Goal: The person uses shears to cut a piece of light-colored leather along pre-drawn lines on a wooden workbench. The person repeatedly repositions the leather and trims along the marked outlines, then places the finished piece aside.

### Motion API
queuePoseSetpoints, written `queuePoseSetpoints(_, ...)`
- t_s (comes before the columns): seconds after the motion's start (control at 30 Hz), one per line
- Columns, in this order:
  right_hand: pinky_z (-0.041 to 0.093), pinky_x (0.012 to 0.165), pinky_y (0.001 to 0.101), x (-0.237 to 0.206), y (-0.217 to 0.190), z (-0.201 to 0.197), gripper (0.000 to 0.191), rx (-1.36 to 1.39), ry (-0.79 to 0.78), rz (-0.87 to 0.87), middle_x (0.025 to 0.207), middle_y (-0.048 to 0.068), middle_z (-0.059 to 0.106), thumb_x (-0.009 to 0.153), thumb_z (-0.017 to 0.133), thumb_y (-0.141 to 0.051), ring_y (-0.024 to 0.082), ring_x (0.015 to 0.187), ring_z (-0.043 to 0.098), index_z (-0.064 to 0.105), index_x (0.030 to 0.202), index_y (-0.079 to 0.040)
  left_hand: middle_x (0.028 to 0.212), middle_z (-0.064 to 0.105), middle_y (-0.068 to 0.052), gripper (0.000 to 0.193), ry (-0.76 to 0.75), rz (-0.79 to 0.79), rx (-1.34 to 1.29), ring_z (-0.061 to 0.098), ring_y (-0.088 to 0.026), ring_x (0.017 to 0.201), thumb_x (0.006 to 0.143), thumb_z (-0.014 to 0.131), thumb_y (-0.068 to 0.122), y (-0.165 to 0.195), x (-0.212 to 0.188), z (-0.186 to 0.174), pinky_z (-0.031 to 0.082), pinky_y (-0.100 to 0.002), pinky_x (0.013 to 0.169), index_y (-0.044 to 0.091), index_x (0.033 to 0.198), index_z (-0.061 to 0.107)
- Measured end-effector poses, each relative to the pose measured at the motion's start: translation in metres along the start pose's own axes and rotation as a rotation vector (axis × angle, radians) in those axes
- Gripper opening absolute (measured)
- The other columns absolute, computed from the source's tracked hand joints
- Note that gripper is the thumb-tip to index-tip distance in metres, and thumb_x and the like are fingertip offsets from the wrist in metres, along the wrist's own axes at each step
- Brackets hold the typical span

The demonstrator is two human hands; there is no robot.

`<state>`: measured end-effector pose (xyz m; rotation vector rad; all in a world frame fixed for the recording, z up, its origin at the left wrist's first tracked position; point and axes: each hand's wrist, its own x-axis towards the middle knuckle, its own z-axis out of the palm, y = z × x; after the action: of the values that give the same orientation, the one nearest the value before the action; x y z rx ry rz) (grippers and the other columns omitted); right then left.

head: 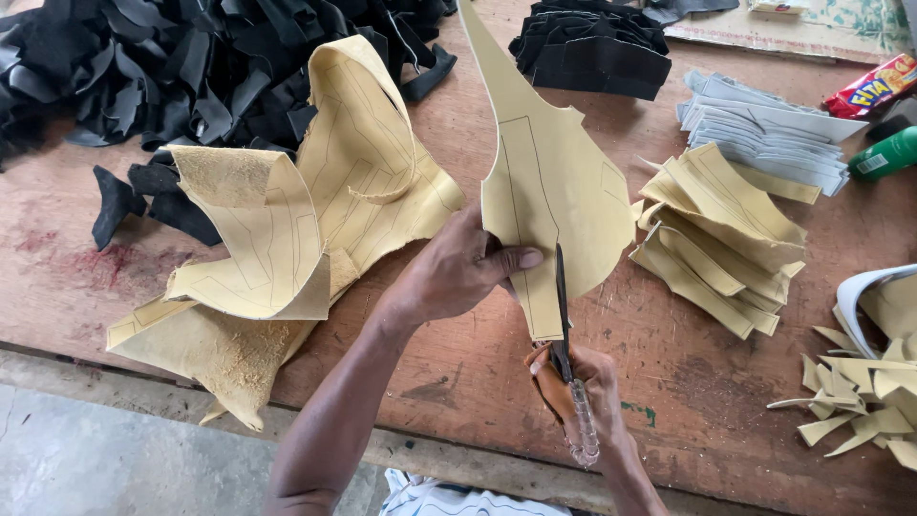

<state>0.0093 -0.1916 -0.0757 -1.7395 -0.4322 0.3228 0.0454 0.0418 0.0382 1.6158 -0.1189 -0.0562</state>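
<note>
Left hand [457, 272] pinched the tan leather piece [554, 182], right hand [583, 382] clenched on scissors [564, 315]; blades near the thumb, a slip could nick it or wander off the drawn line.

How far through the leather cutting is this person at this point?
Done: a stack of cut tan pieces and offcuts lie to the right. In hand: the left hand holds up a marked tan piece while the right hand works scissors along a drawn line. Left: the large tan hide, covered in drawn outlines, is mostly uncut.
</note>
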Motion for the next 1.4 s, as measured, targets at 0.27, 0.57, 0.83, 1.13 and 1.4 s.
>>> queuePoseSetpoints(0.27, 0.042, 0.045, 0.0257, 0.006, -0.006, -0.005, 0.011, 0.021, 0.013, 0.22, 0.063, 0.005, 0.063, 0.09, 0.069, -0.011, 0.007, 0.052, 0.054, 0.078, 0.09, -0.004, 0.104, 0.071, -0.018, 0.043, -0.026, 0.112, 0.009, 0.078, -0.025, 0.089, 0.097, 0.065, 0.019, -0.002, -0.001, 0.006, 0.072, -0.034, 0.075, -0.003, 0.128, 0.046)
queuePoseSetpoints(0.57, 0.046, 0.04, 0.0241, 0.007, -0.002, -0.003, 0.011, 0.036, 0.074, 0.169, 0.064, 0.006, 0.069, 0.089, 0.069, -0.006, 0.006, 0.05, 0.06, 0.079, 0.086, -0.002, 0.098, 0.073, -0.017, 0.035, 0.015, 0.063, -0.03, 0.078, -0.024, 0.083, 0.101, 0.057, 0.024, -0.003, 0.0, 0.011, 0.072, -0.033, 0.069, -0.002, 0.123, 0.049)
queuePoseSetpoints(0.83, 0.05, 0.036, 0.0239, 0.006, 0.025, -0.006, 0.042, 0.336, -0.012, -0.012, 0.073, 0.007, 0.073, 0.094, 0.066, -0.04, 0.008, 0.048, 0.064, 0.077, 0.096, 0.001, 0.102, 0.072, -0.018, 0.038, 0.032, 0.057, -0.062, 0.078, -0.025, 0.085, 0.102, 0.056, 0.025, -0.007, 0.0, 0.013, 0.072, -0.034, 0.07, -0.002, 0.127, 0.05)
queuePoseSetpoints(1.13, 0.044, 0.032, 0.0265, 0.0, 0.033, -0.002, 0.035, 0.2, 0.038, 0.131, 0.063, 0.011, 0.068, 0.092, 0.07, -0.031, 0.01, 0.041, 0.057, 0.077, 0.097, 0.003, 0.098, 0.073, -0.018, 0.035, 0.024, 0.079, -0.056, 0.078, -0.024, 0.079, 0.102, 0.057, 0.024, -0.02, -0.001, 0.014, 0.07, -0.033, 0.064, -0.002, 0.125, 0.052)
queuePoseSetpoints(1.4, 0.051, 0.044, 0.0257, 0.008, 0.004, -0.005, 0.019, 0.346, 0.017, 0.189, 0.084, 0.012, 0.074, 0.092, 0.069, -0.017, 0.01, 0.054, 0.062, 0.075, 0.093, 0.001, 0.094, 0.072, -0.017, 0.038, -0.002, 0.046, -0.108, 0.076, -0.021, 0.074, 0.102, 0.056, 0.03, -0.03, -0.006, 0.023, 0.069, -0.033, 0.063, -0.002, 0.122, 0.052)
